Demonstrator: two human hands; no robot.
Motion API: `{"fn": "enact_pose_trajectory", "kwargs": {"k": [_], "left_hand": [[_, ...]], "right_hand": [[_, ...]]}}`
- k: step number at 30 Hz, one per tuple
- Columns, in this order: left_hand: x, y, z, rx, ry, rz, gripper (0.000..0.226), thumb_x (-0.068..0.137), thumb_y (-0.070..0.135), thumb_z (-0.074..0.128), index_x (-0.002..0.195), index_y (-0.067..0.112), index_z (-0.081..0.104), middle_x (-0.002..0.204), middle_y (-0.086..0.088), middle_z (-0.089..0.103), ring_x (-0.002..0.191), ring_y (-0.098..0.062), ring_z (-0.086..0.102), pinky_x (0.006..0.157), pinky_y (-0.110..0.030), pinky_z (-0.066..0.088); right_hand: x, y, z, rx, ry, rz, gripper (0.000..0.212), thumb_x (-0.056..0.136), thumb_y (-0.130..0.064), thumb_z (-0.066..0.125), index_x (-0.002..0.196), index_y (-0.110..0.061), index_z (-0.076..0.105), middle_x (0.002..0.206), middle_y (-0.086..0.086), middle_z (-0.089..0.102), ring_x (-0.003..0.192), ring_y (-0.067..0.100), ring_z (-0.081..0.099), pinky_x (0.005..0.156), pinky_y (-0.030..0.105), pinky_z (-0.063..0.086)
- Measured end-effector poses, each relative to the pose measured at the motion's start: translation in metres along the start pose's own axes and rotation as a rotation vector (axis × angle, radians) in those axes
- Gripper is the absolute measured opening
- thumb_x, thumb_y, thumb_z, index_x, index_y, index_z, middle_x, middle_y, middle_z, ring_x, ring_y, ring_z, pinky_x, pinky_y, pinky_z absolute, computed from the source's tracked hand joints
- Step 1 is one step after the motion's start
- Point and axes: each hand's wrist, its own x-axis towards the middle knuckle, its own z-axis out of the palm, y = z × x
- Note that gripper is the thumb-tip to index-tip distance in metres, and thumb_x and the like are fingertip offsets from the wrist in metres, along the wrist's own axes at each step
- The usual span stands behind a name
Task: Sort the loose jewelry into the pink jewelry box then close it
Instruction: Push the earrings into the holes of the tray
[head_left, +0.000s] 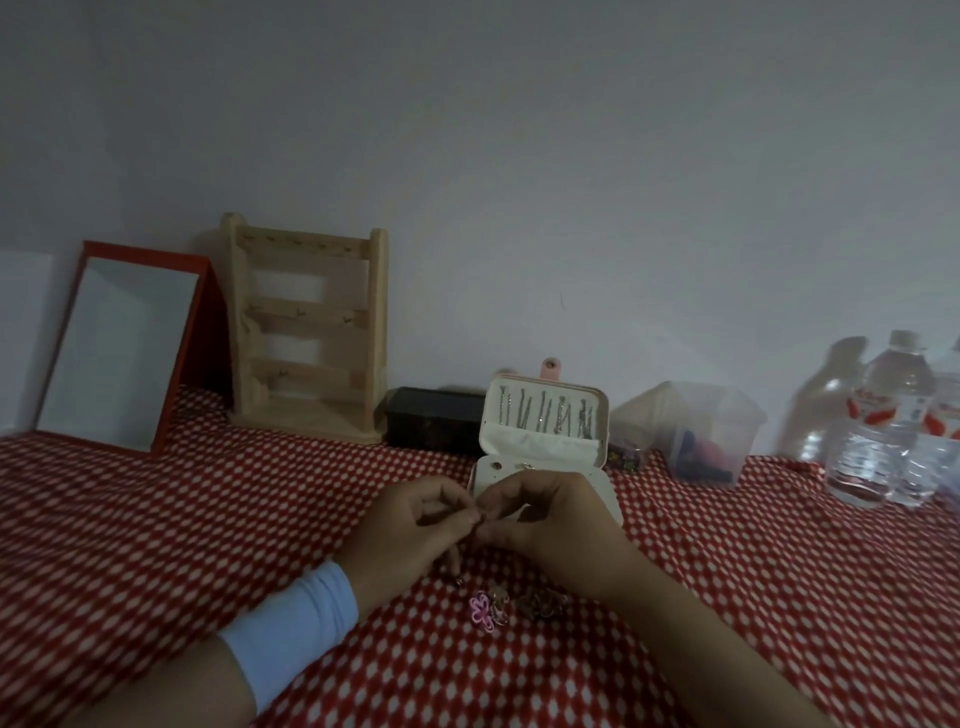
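pinching together just in front of the box, the left hand (415, 525) and the right hand (553, 525) meet fingertip to fingertip. thumbs and forefingers are curled in tight on a small piece of jewelry (479, 518), too small and dim to name, perhaps an earring. the other fingers of both hands are loosely curled.

the pink jewelry box (545, 431) sits open on the checked cloth (156, 519), near the wall (519, 156), its long axis running left to right across the view. its lid stands upright at the far side with the pale inside facing the person. a row of thin chains (545, 418) hangs down the lid, and the pink clasp tab (550, 368) points straight up. the base (498, 467) lies flat toward the person; both hands cover its near part, so only the far strip shows.

below the hands, on the cloth, lies the loose jewelry (511, 607): a pink flower piece (480, 609) just beside a small brownish heap (540, 605) to its right. a white cuff (291, 623) wraps the left forearm.

along the wall, from the left, stand a red-framed mirror (119, 353) leaning back, a wooden jewelry stand (306, 332) and a dark box (436, 418) just beside the lid. a clear plastic tub (696, 431) sits on the lid's other side, and water bottles (883, 421) stand at the far right.
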Motion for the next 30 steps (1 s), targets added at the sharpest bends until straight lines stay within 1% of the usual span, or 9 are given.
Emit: {"fn": "enact_pose_trajectory", "kwargs": {"k": [2,5,10,16,18,21,26,28,30], "left_hand": [[0.0,-0.002,0.0,0.029,0.039,0.027,0.015,0.091,0.01,0.064,0.083,0.021,0.07,0.076,-0.005,0.072,0.057,-0.019,0.064,0.059,-0.023,0.052],[-0.002,-0.003,0.0,0.118,0.098,0.085,0.022,0.089,0.012,0.067,0.079,0.032,0.07,0.076,0.006,0.07,0.063,-0.008,0.064,0.063,-0.022,0.052],[-0.005,-0.003,0.001,0.26,0.105,0.18,0.016,0.088,0.015,0.069,0.081,0.03,0.069,0.073,0.014,0.068,0.065,-0.004,0.065,0.065,-0.025,0.055],[-0.006,-0.007,0.0,0.374,0.084,0.275,0.008,0.087,0.02,0.069,0.087,0.027,0.07,0.085,0.021,0.07,0.088,0.007,0.065,0.076,-0.008,0.051],[-0.006,-0.007,0.0,0.332,0.083,0.266,0.009,0.089,0.018,0.067,0.088,0.026,0.07,0.084,0.02,0.07,0.085,0.006,0.066,0.072,-0.008,0.05],[-0.004,-0.008,-0.002,0.288,0.099,0.267,0.015,0.091,0.016,0.064,0.086,0.03,0.066,0.076,0.016,0.068,0.067,0.0,0.065,0.06,-0.012,0.05],[-0.001,-0.009,-0.003,0.243,0.107,0.267,0.02,0.09,0.014,0.065,0.082,0.032,0.064,0.071,0.012,0.066,0.06,-0.007,0.063,0.056,-0.017,0.051],[0.0,-0.009,-0.003,0.238,0.108,0.264,0.021,0.089,0.013,0.066,0.082,0.032,0.065,0.071,0.012,0.067,0.061,-0.005,0.064,0.058,-0.017,0.051],[0.001,-0.011,-0.004,0.239,0.091,0.256,0.02,0.089,0.014,0.067,0.083,0.033,0.066,0.073,0.014,0.068,0.064,-0.004,0.065,0.06,-0.018,0.052]], "right_hand": [[0.001,0.001,0.001,0.009,-0.015,0.015,0.014,0.083,-0.02,0.081,0.097,-0.021,0.079,0.097,-0.009,0.077,0.087,0.008,0.072,0.082,0.031,0.061],[0.002,-0.001,0.001,0.034,-0.026,0.029,0.012,0.084,-0.019,0.081,0.097,-0.018,0.08,0.098,-0.008,0.077,0.087,0.007,0.072,0.083,0.029,0.061],[0.001,-0.005,0.003,-0.024,-0.012,0.062,0.008,0.084,-0.019,0.081,0.092,-0.019,0.079,0.095,-0.01,0.076,0.085,0.004,0.071,0.084,0.028,0.06],[-0.004,-0.009,0.008,-0.179,-0.036,0.039,0.011,0.089,-0.022,0.077,0.099,-0.021,0.079,0.095,-0.013,0.075,0.084,0.001,0.07,0.081,0.023,0.059],[-0.005,-0.01,0.009,-0.148,-0.028,0.047,0.012,0.09,-0.023,0.076,0.101,-0.02,0.079,0.096,-0.012,0.075,0.084,0.002,0.07,0.08,0.022,0.059],[-0.003,-0.011,0.012,-0.053,0.014,0.059,0.012,0.09,-0.018,0.075,0.102,-0.017,0.079,0.098,-0.011,0.076,0.085,0.002,0.072,0.08,0.021,0.059],[-0.002,-0.005,0.01,0.182,0.09,0.076,0.013,0.088,-0.008,0.076,0.101,-0.009,0.079,0.091,0.004,0.078,0.084,0.017,0.076,0.08,0.034,0.062],[-0.002,-0.006,0.007,0.231,0.096,0.087,0.013,0.088,-0.006,0.076,0.101,-0.006,0.078,0.086,0.005,0.078,0.074,0.011,0.075,0.068,0.023,0.059],[-0.003,-0.007,0.008,0.232,0.082,0.084,0.013,0.087,-0.006,0.076,0.1,-0.006,0.078,0.086,0.005,0.078,0.069,0.006,0.073,0.063,0.016,0.055]]}}
